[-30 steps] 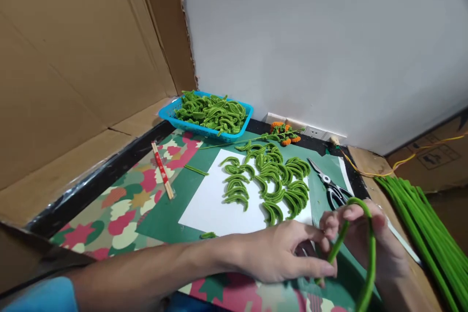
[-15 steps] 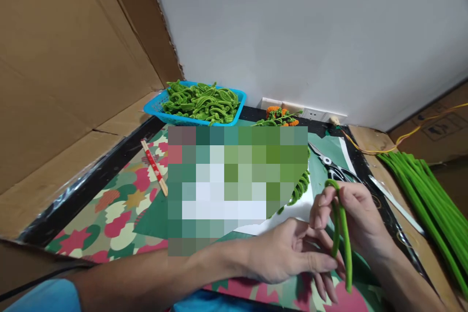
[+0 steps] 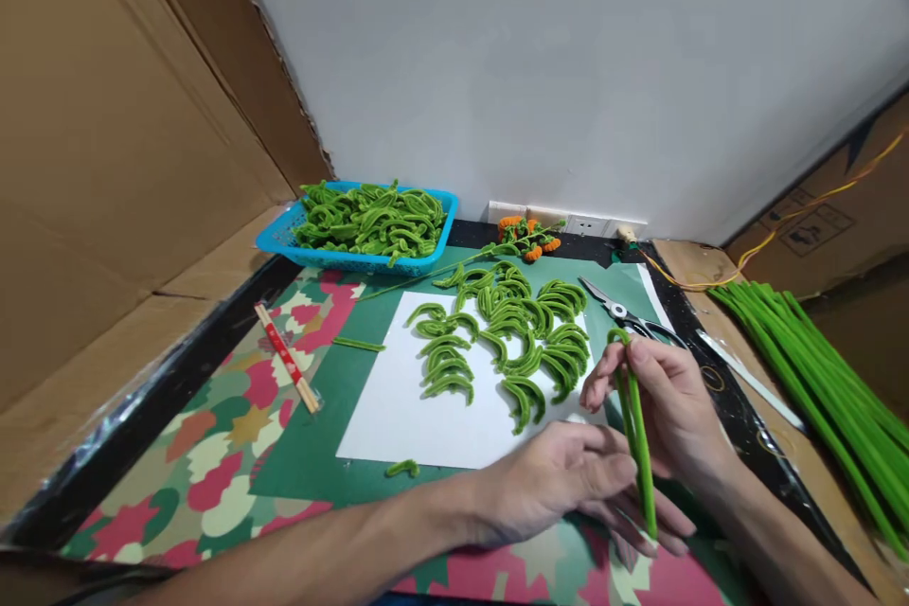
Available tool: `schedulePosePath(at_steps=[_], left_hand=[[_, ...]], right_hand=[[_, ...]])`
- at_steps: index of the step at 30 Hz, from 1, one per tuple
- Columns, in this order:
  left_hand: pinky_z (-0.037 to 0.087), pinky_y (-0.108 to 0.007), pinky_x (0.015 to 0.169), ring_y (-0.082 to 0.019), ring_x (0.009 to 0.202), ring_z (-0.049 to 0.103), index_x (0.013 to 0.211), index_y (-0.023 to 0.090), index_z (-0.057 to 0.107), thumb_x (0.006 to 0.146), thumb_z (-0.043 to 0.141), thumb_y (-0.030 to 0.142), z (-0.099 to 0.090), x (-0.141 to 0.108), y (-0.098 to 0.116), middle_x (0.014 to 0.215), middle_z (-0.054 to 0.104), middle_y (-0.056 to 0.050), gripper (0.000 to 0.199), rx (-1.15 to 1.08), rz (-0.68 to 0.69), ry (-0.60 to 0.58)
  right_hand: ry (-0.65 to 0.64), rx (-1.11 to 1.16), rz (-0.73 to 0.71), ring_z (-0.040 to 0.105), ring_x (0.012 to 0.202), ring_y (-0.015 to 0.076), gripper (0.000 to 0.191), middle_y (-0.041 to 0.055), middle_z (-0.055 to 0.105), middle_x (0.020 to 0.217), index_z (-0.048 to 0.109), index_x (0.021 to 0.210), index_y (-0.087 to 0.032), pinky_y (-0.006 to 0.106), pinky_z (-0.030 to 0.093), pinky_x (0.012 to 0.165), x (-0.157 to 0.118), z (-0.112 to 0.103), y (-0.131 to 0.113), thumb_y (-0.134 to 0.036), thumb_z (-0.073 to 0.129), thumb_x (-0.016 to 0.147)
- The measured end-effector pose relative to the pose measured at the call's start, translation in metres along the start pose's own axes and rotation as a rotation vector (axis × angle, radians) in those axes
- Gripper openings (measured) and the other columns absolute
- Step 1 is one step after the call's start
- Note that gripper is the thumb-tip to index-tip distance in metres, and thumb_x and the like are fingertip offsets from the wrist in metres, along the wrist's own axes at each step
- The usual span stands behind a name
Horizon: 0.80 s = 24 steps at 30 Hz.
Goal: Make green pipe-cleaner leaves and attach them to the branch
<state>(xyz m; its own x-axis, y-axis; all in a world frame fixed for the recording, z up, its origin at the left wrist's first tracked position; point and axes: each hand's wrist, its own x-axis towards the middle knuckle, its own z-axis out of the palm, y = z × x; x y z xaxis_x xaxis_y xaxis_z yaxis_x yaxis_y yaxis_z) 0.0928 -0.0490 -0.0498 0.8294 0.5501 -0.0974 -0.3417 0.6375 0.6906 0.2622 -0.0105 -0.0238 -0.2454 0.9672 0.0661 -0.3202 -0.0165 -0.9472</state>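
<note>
A green fuzzy stem, folded into a narrow loop, stands between my two hands at the lower right. My right hand pinches its upper end near the bend. Lower down, my left hand has its thumb and fingers around the loop's lower part. Many curved green fuzzy pieces lie in clusters on a white sheet beyond my hands. One short bent piece rests just below the sheet, and a straight piece lies left of it.
A blue basket heaped with green pieces stands at the back left. Chopsticks in a red wrapper lie at left. Scissors, orange flowers, a white strip and long green stems are at the back and right.
The folded stem's two strands are closer together, and my left fingers have closed in on its lower part. The view has shifted slightly, and the pieces on the sheet now show unblurred.
</note>
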Motion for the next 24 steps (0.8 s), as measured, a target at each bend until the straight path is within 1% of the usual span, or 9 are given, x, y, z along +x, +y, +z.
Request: schedulePosePath(at_steps=[2, 4, 8, 11, 14, 20, 22, 24], left_hand=[[0.066, -0.041, 0.08, -0.034, 0.096, 0.083, 0.108, 0.008, 0.072, 0.088, 0.082, 0.059, 0.001, -0.002, 0.002, 0.116, 0.079, -0.031, 0.056, 0.053, 0.001, 0.033], [0.066, -0.042, 0.077, -0.035, 0.09, 0.084, 0.105, 0.007, 0.074, 0.089, 0.081, 0.059, 0.001, -0.003, 0.002, 0.109, 0.081, -0.03, 0.055, 0.07, 0.005, 0.078], [0.065, -0.036, 0.068, -0.031, 0.077, 0.083, 0.104, 0.008, 0.072, 0.087, 0.084, 0.055, -0.003, -0.003, 0.002, 0.098, 0.082, -0.026, 0.052, 0.046, -0.005, 0.088], [0.064, -0.032, 0.063, -0.029, 0.073, 0.083, 0.099, 0.007, 0.073, 0.085, 0.087, 0.052, -0.002, -0.001, 0.006, 0.094, 0.082, -0.024, 0.049, 0.015, -0.029, 0.107], [0.065, -0.029, 0.063, -0.027, 0.075, 0.083, 0.096, 0.005, 0.074, 0.086, 0.087, 0.049, 0.0, -0.001, 0.011, 0.094, 0.082, -0.023, 0.047, 0.036, -0.054, 0.131], [0.065, -0.028, 0.06, -0.028, 0.078, 0.083, 0.096, 0.005, 0.074, 0.087, 0.086, 0.05, 0.003, -0.002, 0.016, 0.092, 0.081, -0.023, 0.048, 0.117, -0.093, 0.202], [0.065, -0.027, 0.06, -0.028, 0.077, 0.083, 0.095, 0.005, 0.074, 0.088, 0.085, 0.049, 0.002, -0.001, 0.017, 0.089, 0.081, -0.021, 0.047, 0.138, -0.096, 0.215], [0.064, -0.025, 0.057, -0.025, 0.072, 0.082, 0.093, 0.005, 0.074, 0.088, 0.085, 0.048, 0.001, 0.0, 0.019, 0.084, 0.08, -0.018, 0.045, 0.145, -0.086, 0.207]], right_hand=[[0.015, -0.02, -0.012, 0.074, 0.073, 0.0223, 0.036, 0.0084, 0.078, 0.078, 0.077, 0.085, -0.02, 0.033, 0.061, 0.071, 0.003, 0.001, 0.004, -0.05, 0.067, 0.102], [0.02, -0.006, -0.007, 0.074, 0.077, 0.0221, 0.038, 0.0093, 0.08, 0.083, 0.076, 0.083, -0.02, 0.032, 0.06, 0.072, 0.006, 0.003, 0.006, -0.052, 0.069, 0.101], [0.023, 0.094, 0.038, 0.072, 0.078, 0.0205, 0.039, 0.0103, 0.081, 0.09, 0.073, 0.08, -0.019, 0.03, 0.06, 0.068, 0.012, 0.005, 0.004, -0.054, 0.073, 0.098], [0.014, 0.142, 0.054, 0.071, 0.073, 0.0193, 0.04, 0.0096, 0.081, 0.09, 0.07, 0.08, -0.019, 0.03, 0.06, 0.066, 0.014, 0.003, 0.002, -0.055, 0.071, 0.098], [0.007, 0.144, 0.053, 0.068, 0.066, 0.0176, 0.04, 0.0062, 0.078, 0.078, 0.068, 0.081, -0.02, 0.03, 0.058, 0.065, 0.017, 0.0, 0.003, -0.056, 0.071, 0.099], [0.045, 0.093, -0.026, 0.064, 0.056, 0.0178, 0.046, -0.0005, 0.065, 0.05, 0.064, 0.074, -0.022, 0.029, 0.051, 0.061, 0.023, 0.001, 0.006, -0.061, 0.07, 0.097], [0.047, 0.1, -0.024, 0.064, 0.054, 0.0179, 0.048, -0.0012, 0.063, 0.046, 0.062, 0.072, -0.022, 0.028, 0.05, 0.061, 0.025, 0.002, 0.007, -0.062, 0.068, 0.098], [0.047, 0.11, -0.025, 0.064, 0.053, 0.0175, 0.048, -0.0014, 0.062, 0.044, 0.061, 0.072, -0.022, 0.027, 0.05, 0.06, 0.028, 0.002, 0.008, -0.062, 0.068, 0.099]])
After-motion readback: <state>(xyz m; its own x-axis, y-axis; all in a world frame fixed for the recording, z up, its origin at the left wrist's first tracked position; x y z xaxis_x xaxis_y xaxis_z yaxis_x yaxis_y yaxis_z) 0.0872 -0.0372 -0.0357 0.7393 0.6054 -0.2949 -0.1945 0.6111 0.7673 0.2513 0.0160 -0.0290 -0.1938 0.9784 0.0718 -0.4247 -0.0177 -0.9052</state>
